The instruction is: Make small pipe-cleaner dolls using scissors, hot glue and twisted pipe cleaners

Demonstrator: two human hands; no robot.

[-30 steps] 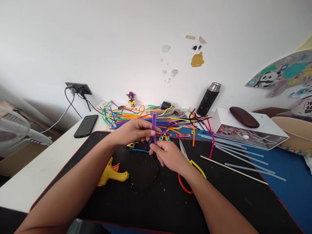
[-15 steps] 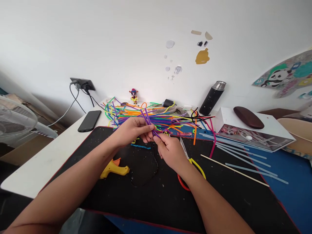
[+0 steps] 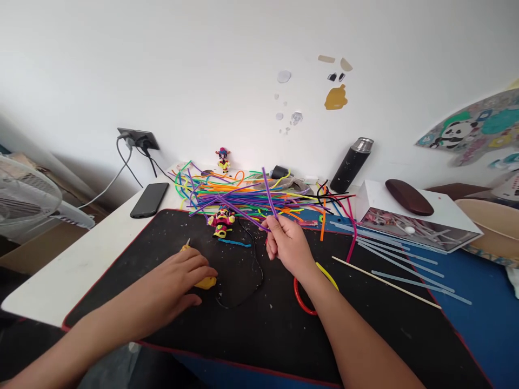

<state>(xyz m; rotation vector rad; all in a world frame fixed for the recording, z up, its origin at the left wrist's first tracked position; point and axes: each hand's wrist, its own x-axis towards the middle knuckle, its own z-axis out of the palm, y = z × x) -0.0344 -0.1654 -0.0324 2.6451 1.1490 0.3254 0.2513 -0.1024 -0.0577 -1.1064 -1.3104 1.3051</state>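
- A plain white wall (image 3: pixel 162 65) ran behind the full width of the worktop (image 3: pixel 81 259).
- Light was soft and even, daylight-like, with only faint shadows along the foot of the wall.
- A yellow sticker scrap (image 3: pixel 335 98) and pale round glue marks (image 3: pixel 284 76) sat on the wall, upper centre.
- A dark wall socket (image 3: pixel 138 138) was at left with plugs in it, its cables (image 3: pixel 121 167) hanging down.
- A white fan (image 3: pixel 24 197) stood at far left, beside the worktop.
- The worktop was white at left, with a black mat (image 3: pixel 263 335) over the middle and a blue cover (image 3: pixel 490 292) at right.
- A panda-printed sheet (image 3: pixel 466 127) leaned on the wall at right.
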